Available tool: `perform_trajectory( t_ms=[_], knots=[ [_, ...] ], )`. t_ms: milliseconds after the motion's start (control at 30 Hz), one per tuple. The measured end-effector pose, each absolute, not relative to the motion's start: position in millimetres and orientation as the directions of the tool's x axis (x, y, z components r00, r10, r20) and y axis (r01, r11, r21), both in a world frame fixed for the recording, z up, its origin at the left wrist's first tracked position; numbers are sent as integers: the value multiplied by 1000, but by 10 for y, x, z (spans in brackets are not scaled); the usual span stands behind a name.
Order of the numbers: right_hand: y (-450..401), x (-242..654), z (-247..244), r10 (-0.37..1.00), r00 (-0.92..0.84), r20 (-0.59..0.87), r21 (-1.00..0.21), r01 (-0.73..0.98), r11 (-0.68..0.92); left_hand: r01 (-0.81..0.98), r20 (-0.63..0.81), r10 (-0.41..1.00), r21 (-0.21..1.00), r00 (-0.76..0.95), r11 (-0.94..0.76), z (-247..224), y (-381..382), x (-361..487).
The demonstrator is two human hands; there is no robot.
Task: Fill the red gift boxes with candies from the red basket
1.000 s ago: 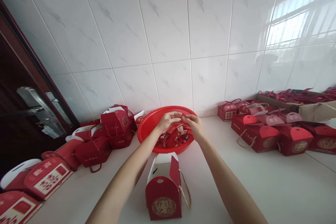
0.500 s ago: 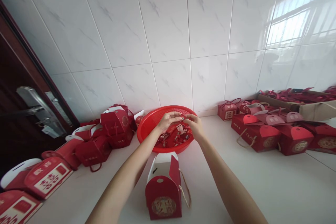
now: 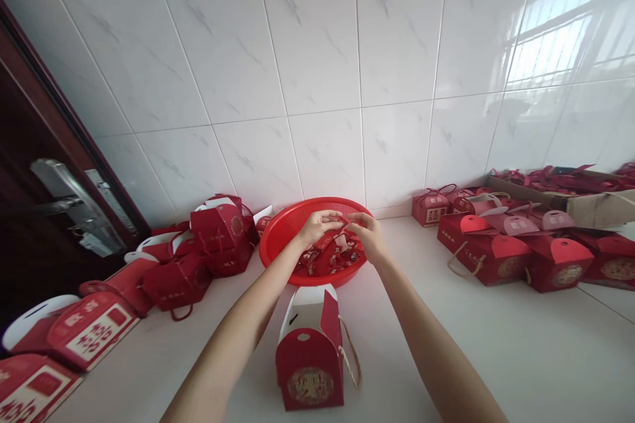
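Observation:
Over a red plastic basket (image 3: 278,238) both hands are close together, fingertips nearly meeting. My left hand (image 3: 317,228) has its thumb and fingers pinched near a small red wrapped piece, too small to make out well. Facing it, my right hand (image 3: 366,234) is also closed in a pinch on something small and unclear. Below them in the basket lie several small red wrapped pieces (image 3: 347,256). In front of the basket, between my forearms, stands a red box (image 3: 310,370) with its top open, white inside, and a rope handle hanging at its right side.
Red boxes (image 3: 223,231) are stacked at the left, with more (image 3: 94,330) toward the near left. At the right stand further red boxes (image 3: 501,261) and a cardboard tray (image 3: 595,208) of red ribbons. A tiled wall rises behind; a dark door (image 3: 30,112) is far left.
The fingertips have moved slightly apart, and the small red piece between them shows less clearly. The basket and the open box stay in place.

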State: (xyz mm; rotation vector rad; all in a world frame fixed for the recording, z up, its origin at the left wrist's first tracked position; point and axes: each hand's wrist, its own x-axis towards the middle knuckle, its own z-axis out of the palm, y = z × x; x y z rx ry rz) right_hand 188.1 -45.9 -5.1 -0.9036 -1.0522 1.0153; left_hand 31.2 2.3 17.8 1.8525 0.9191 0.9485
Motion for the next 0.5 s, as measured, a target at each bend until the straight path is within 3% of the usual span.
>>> perform_trajectory(
  t_ms=[100,233,333,500],
  knots=[
    [-471,1880,-40,952,172,253,-936,-207,286,503,158,886,774,436,-385,106,59,239],
    [-474,1872,-33,948,176,265,-935,-194,297,699,-56,899,651,433,-296,24,51,152],
    [-474,1871,-36,946,179,271,-935,-183,302,767,-174,881,582,441,-269,-2,34,159],
    [-471,1873,-50,947,175,269,-939,-169,298,787,-245,849,553,469,-275,-25,9,235]
  ],
)
